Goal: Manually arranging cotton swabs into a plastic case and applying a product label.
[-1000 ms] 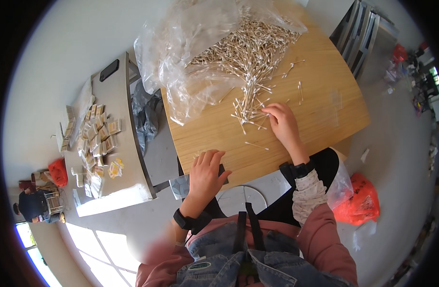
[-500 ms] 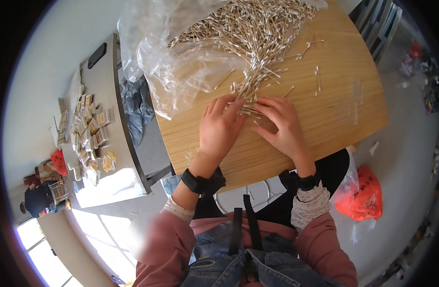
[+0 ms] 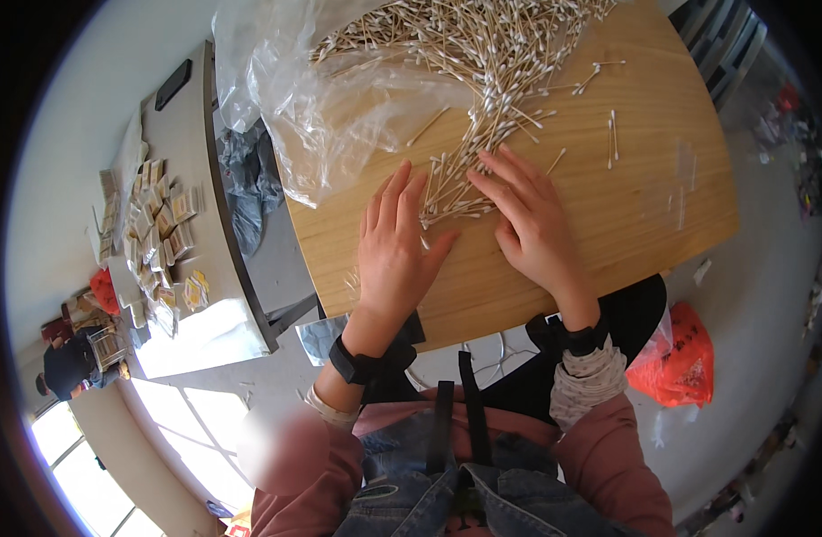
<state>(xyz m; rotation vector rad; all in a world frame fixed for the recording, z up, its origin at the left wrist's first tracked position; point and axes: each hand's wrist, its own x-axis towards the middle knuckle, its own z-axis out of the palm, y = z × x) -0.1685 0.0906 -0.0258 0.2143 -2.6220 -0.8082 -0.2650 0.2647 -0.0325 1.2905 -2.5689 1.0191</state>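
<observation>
A large heap of cotton swabs with white tips and wooden sticks covers the far part of the wooden table. From it a narrower strand of cotton swabs runs toward me and ends between my hands. My left hand lies flat on the left of this strand, its fingers stretched out and holding nothing. On the other side my right hand has its fingers extended, their tips touching or just over the swabs' right edge. A clear plastic bag spreads beside and under the heap.
A few stray swabs and clear plastic pieces lie on the table's right. A side table at left holds many small packs and a black phone. A red bag sits on the floor at right; a person is far left.
My hands have moved apart. The left shifted left and its fingers straightened. The swabs between them now lie looser and more spread out.
</observation>
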